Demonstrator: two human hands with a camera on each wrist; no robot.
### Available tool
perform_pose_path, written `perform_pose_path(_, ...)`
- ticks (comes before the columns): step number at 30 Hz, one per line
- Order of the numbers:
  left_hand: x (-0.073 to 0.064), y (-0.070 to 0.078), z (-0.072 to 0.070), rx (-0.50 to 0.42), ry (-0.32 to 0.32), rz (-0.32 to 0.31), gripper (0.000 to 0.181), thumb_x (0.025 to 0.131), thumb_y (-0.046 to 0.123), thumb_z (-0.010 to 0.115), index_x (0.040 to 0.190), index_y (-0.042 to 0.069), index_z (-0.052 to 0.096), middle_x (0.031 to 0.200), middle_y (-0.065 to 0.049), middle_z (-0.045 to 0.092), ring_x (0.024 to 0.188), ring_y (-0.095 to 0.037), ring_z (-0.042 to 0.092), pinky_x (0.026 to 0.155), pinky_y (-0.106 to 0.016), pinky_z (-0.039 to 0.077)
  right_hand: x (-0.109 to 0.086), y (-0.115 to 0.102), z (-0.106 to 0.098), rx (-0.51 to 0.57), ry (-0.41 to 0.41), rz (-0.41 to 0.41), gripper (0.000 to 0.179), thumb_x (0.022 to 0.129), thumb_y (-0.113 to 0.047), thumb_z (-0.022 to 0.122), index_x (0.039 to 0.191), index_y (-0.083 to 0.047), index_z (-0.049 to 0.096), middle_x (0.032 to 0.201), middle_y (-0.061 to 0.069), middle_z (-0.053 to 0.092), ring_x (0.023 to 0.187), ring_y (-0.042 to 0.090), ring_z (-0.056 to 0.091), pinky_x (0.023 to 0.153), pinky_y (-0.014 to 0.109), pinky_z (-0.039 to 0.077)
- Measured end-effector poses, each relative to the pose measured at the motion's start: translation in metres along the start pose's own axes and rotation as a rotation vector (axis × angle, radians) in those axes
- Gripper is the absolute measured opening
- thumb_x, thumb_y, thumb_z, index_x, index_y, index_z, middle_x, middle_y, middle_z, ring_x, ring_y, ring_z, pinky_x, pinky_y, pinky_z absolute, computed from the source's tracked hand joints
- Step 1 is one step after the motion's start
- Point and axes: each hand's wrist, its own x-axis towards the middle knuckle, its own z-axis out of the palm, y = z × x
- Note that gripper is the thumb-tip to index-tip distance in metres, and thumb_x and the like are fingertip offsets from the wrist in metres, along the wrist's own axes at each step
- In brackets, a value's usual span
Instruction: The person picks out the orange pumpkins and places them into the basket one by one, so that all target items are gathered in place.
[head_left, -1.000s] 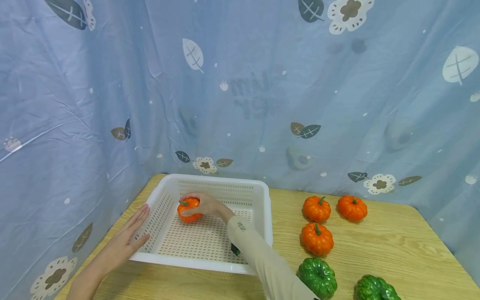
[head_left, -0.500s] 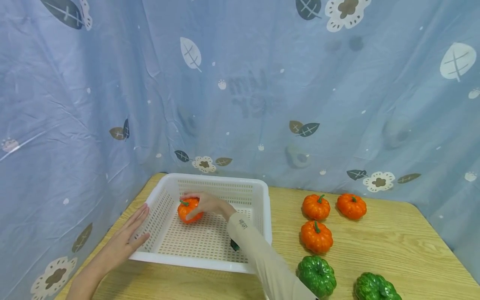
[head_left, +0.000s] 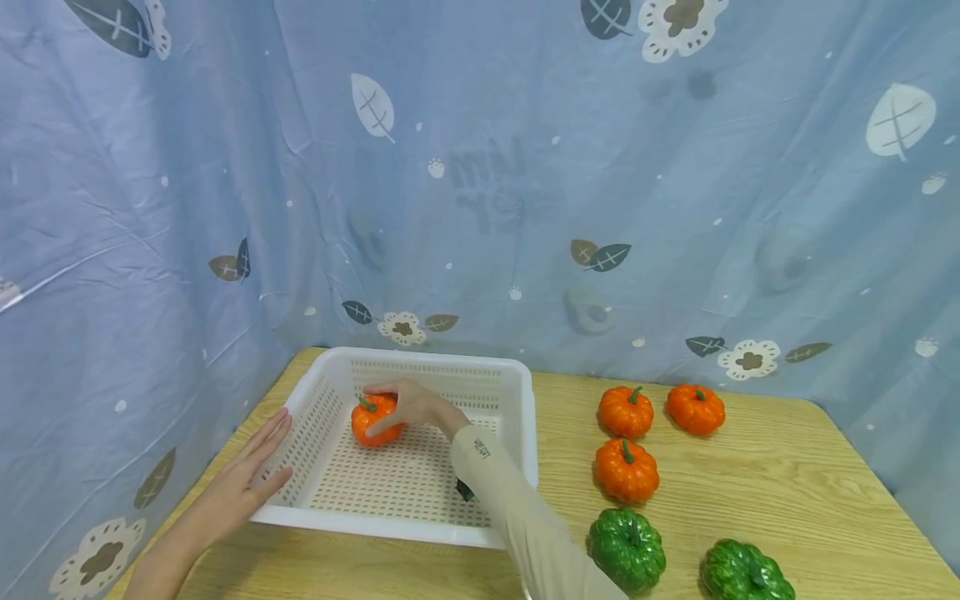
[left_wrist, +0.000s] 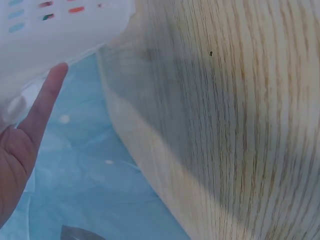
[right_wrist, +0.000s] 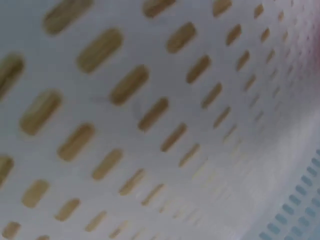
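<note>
Inside the white plastic basket [head_left: 397, 527], near its far left corner, sits a small orange pumpkin [head_left: 365, 419] with a green stem. My right hand [head_left: 420, 408] arches over the pumpkin from the right, fingers spread above it and a straight thumb across its front. The right wrist view shows mostly the slotted basket floor [right_wrist: 115, 125], with the hand out of sight. With straight fingers, my left hand [head_left: 238, 492] rests against the basket's left side; one fingertip [left_wrist: 59, 70] meets the basket wall in the left wrist view. A dark green piece [head_left: 465, 490] in the basket is partly hidden by my right sleeve.
On the wooden table [head_left: 780, 467] right of the basket stand several pumpkins: orange ones at the back [head_left: 626, 411], back right [head_left: 696, 408] and middle [head_left: 627, 471], then green ones [head_left: 628, 550] nearer me. A blue patterned curtain [head_left: 480, 208] borders the table behind and at the left.
My right thumb and fingers have spread wider around the orange pumpkin, which has shifted very slightly right in the basket. The left hand stays put; the head view has swung a little right.
</note>
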Motion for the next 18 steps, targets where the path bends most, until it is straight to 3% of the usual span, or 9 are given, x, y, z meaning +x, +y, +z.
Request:
perform_pose_path(3, -0.0001, -0.0004, 0.0002, 0.001, 0.003, 0.011, 0.066, 0.088, 0.009, 0.064, 0.144, -0.007, 0.033, 0.151, -0.028, 0.026, 0.131, 0.018, 0.001, 0.101, -0.004, 0.001, -0.0012, -0.0015, -0.003, 0.013, -0.022, -0.002, 0.074, 0.075, -0.019, 0.082, 0.142, -0.017, 0.049, 0.144, -0.008, 0.047, 0.13, 0.009, 0.041, 0.106, 0.024, 0.034)
perform_pose_path(9, -0.0003, 0.0, -0.0008, -0.001, -0.006, -0.001, 0.066, 0.09, 0.01, 0.062, 0.145, -0.005, 0.031, 0.152, -0.026, 0.025, 0.131, 0.018, 0.001, 0.101, -0.004, 0.001, -0.0038, -0.0039, -0.0078, 0.073, -0.057, -0.02, 0.074, 0.075, -0.005, 0.079, 0.142, -0.011, 0.047, 0.146, 0.001, 0.045, 0.131, 0.014, 0.041, 0.105, 0.023, 0.035)
perform_pose_path(18, 0.0004, 0.0006, -0.0002, 0.0, -0.009, -0.005, 0.066, 0.09, 0.011, 0.062, 0.145, -0.006, 0.031, 0.155, -0.02, 0.022, 0.131, 0.018, 0.001, 0.099, -0.002, 0.001, -0.0058, -0.0006, -0.0056, 0.093, -0.022, -0.062, 0.07, 0.076, -0.006, 0.079, 0.14, -0.008, 0.049, 0.146, 0.0, 0.045, 0.132, 0.012, 0.041, 0.105, 0.02, 0.034)
